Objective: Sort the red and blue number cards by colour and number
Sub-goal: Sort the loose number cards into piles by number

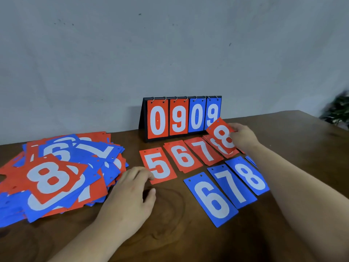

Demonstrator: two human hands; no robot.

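My right hand (243,136) pinches a red 8 card (221,136) and holds it tilted just over the red 8 stack at the right end of the red row. That row reads red 5 (157,165), red 6 (182,156), red 7 (204,150). Below it lie a blue 6 (210,200), blue 7 (231,184) and blue 8 (248,174). My left hand (132,193) rests on the table with loosely curled fingers, fingertips touching the red 5's lower left edge. An unsorted pile (56,174) of red and blue cards lies at the left.
A black flip scoreboard (181,118) showing 0 9 0 9 stands at the back by the wall. The wooden table (170,233) has an edge running along the right side. A plant (338,110) sits beyond the right corner. Another blue card edge (252,160) peeks out beside my right forearm.
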